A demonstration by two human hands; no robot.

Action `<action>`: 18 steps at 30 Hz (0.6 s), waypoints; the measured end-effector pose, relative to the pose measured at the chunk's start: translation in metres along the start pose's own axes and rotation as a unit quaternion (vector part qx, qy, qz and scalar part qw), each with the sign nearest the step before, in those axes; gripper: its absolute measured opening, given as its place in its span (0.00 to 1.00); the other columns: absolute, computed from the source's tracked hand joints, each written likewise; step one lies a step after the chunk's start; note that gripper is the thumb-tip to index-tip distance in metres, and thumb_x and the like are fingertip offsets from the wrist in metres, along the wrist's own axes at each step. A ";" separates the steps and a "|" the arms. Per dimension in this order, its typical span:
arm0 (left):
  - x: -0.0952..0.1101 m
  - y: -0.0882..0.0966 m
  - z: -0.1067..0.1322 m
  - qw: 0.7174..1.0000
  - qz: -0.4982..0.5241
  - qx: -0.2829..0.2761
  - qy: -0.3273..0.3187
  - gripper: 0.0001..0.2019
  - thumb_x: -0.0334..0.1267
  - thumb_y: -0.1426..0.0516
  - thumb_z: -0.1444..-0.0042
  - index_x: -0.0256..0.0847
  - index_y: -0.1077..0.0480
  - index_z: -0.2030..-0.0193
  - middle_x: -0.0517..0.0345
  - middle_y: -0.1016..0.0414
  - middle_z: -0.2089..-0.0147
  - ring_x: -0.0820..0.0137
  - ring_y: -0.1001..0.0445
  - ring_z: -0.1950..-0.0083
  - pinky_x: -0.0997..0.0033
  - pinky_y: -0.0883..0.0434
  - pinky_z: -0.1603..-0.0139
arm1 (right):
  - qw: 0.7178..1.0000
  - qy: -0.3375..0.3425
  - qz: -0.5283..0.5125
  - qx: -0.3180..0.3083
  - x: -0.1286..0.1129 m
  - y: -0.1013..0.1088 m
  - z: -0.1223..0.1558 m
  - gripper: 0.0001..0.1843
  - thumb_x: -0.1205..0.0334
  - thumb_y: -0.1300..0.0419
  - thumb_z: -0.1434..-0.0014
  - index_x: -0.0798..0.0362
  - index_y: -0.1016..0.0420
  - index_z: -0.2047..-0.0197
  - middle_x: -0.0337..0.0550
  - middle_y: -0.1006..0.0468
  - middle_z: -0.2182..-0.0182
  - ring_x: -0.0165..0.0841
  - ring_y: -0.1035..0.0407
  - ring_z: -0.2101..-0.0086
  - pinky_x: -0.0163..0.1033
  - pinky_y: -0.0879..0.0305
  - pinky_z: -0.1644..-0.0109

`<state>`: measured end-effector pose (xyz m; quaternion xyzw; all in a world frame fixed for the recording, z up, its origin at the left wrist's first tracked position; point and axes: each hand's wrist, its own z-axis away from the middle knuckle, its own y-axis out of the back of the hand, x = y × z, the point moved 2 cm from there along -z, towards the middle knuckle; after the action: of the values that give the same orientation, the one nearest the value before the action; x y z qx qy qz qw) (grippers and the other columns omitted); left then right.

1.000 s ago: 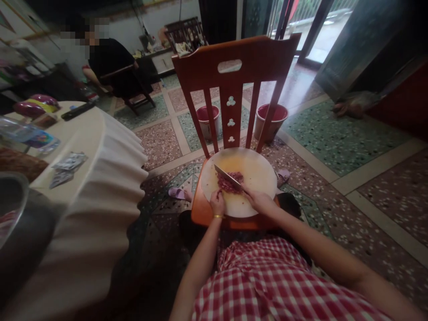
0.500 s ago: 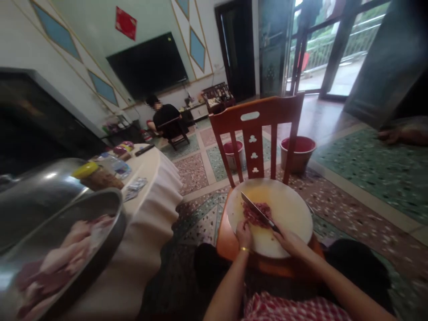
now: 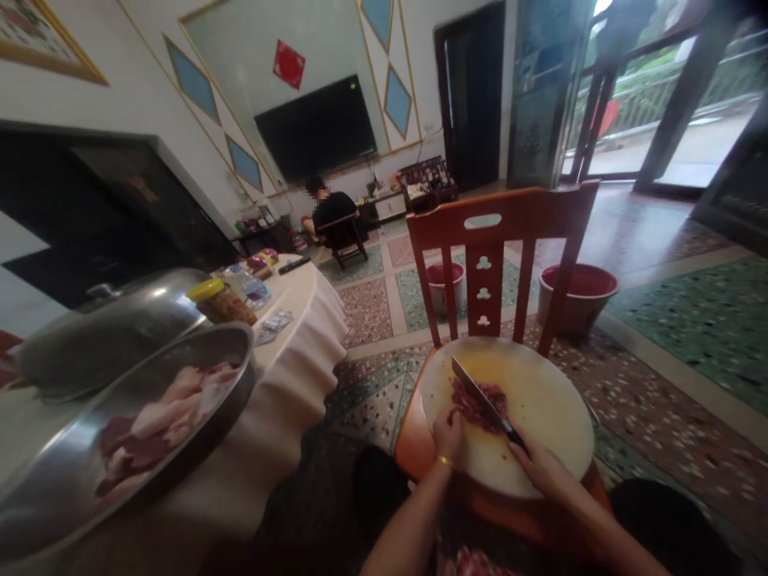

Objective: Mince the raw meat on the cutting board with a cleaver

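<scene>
My right hand (image 3: 534,464) is closed round the dark handle of a kitchen knife (image 3: 480,396). The blade lies slantwise across a heap of chopped red meat (image 3: 495,394), its tip pointing away to the left. Beside the blade, my left hand (image 3: 449,436) has its fingers curled against the near left edge of the meat; a gold bracelet circles that wrist. Under the meat is a round whitish cutting board (image 3: 552,424), stained yellow at the far side, resting on the seat of a wooden chair (image 3: 414,444).
On the left, a cloth-covered table (image 3: 300,320) bears a metal basin (image 3: 243,352) of raw meat pieces, a domed lid (image 3: 120,328) and a yellow-capped jar (image 3: 222,304). Two buckets, one left (image 3: 446,292) and one right (image 3: 576,296), stand beyond the chair back. A person (image 3: 336,212) sits farther off.
My view has turned left, so the room and board sit farther right in the picture. Both hands keep nearly the same places on the board, with the knife still across the meat.
</scene>
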<state>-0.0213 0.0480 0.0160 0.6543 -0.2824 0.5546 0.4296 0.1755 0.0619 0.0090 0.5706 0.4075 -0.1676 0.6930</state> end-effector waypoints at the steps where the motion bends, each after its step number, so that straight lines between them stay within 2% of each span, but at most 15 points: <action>1: 0.008 0.000 -0.001 1.000 0.014 -0.008 0.012 0.11 0.42 0.48 0.51 0.38 0.29 0.70 0.56 0.27 0.69 0.69 0.30 0.63 0.69 0.34 0.58 | 1.000 0.001 0.009 -0.002 -0.003 0.003 0.002 0.28 0.52 0.56 0.44 0.54 0.42 0.43 0.49 0.30 0.51 0.40 0.37 0.51 0.43 0.40 0.50; 2: 0.015 0.001 -0.003 0.998 0.040 -0.011 0.042 0.13 0.44 0.48 0.52 0.36 0.30 0.75 0.58 0.29 0.75 0.71 0.31 0.68 0.70 0.34 0.62 | 1.000 -0.007 0.021 -0.006 -0.006 0.007 0.004 0.28 0.53 0.56 0.44 0.55 0.42 0.43 0.51 0.29 0.52 0.41 0.36 0.51 0.43 0.40 0.50; 4: 0.026 0.003 -0.010 0.981 0.155 -0.003 0.117 0.15 0.46 0.46 0.54 0.34 0.32 0.78 0.61 0.34 0.81 0.75 0.34 0.74 0.74 0.35 0.68 | 0.999 -0.020 0.036 -0.021 -0.012 0.013 0.006 0.28 0.54 0.57 0.43 0.58 0.42 0.43 0.53 0.29 0.53 0.41 0.35 0.52 0.43 0.40 0.51; 7: 0.036 0.011 -0.020 0.913 0.350 0.040 0.205 0.16 0.48 0.44 0.56 0.34 0.33 0.75 0.61 0.33 0.79 0.79 0.35 0.77 0.78 0.36 0.72 | 0.997 -0.041 0.039 -0.048 -0.020 0.021 0.008 0.28 0.54 0.55 0.43 0.56 0.45 0.41 0.51 0.26 0.57 0.40 0.33 0.55 0.41 0.38 0.54; 9: 0.039 0.017 -0.021 0.896 0.383 0.029 0.223 0.17 0.49 0.44 0.57 0.33 0.33 0.74 0.60 0.33 0.78 0.80 0.34 0.77 0.78 0.37 0.72 | 0.998 -0.037 0.035 -0.048 -0.025 0.024 0.009 0.28 0.54 0.54 0.43 0.54 0.46 0.40 0.49 0.26 0.57 0.40 0.33 0.55 0.41 0.38 0.53; 11: 0.040 0.020 -0.020 0.923 0.315 -0.018 0.220 0.21 0.54 0.46 0.55 0.32 0.32 0.74 0.58 0.33 0.79 0.79 0.35 0.79 0.78 0.38 0.74 | 0.998 -0.032 0.040 -0.036 -0.030 0.025 0.010 0.27 0.55 0.53 0.43 0.54 0.45 0.41 0.49 0.27 0.55 0.40 0.34 0.54 0.42 0.39 0.52; 13: 0.042 0.017 -0.020 0.965 0.157 -0.088 0.189 0.25 0.58 0.49 0.55 0.33 0.32 0.76 0.58 0.34 0.81 0.78 0.36 0.80 0.77 0.39 0.76 | 0.998 -0.028 0.052 -0.025 -0.033 0.024 0.010 0.26 0.57 0.53 0.43 0.53 0.45 0.41 0.49 0.27 0.56 0.40 0.33 0.55 0.42 0.39 0.53; 14: 0.045 0.012 -0.021 0.977 0.063 -0.125 0.161 0.26 0.59 0.49 0.55 0.33 0.32 0.78 0.58 0.35 0.82 0.77 0.36 0.80 0.76 0.39 0.75 | 0.998 -0.022 0.060 -0.022 -0.035 0.023 0.010 0.26 0.57 0.53 0.43 0.53 0.45 0.41 0.49 0.27 0.56 0.40 0.33 0.56 0.42 0.39 0.53; 16: 0.052 -0.004 -0.026 0.972 -0.108 -0.184 0.100 0.27 0.60 0.50 0.55 0.34 0.31 0.81 0.56 0.34 0.83 0.73 0.34 0.77 0.74 0.37 0.73 | 0.997 -0.002 0.080 -0.018 -0.038 0.023 0.014 0.26 0.58 0.52 0.43 0.53 0.45 0.41 0.49 0.27 0.56 0.40 0.33 0.57 0.42 0.38 0.55; 18: 0.060 -0.022 -0.034 0.949 -0.213 -0.225 0.057 0.26 0.58 0.50 0.53 0.34 0.29 0.79 0.53 0.30 0.79 0.70 0.31 0.72 0.73 0.35 0.68 | 0.993 0.015 0.121 -0.004 -0.044 0.028 0.022 0.27 0.59 0.52 0.43 0.54 0.45 0.41 0.49 0.27 0.58 0.40 0.33 0.59 0.41 0.38 0.57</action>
<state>-0.0059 0.0945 0.0692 0.5527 -0.2293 0.4088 0.6891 0.1761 0.0397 0.0606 0.6157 0.3468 -0.0725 0.7039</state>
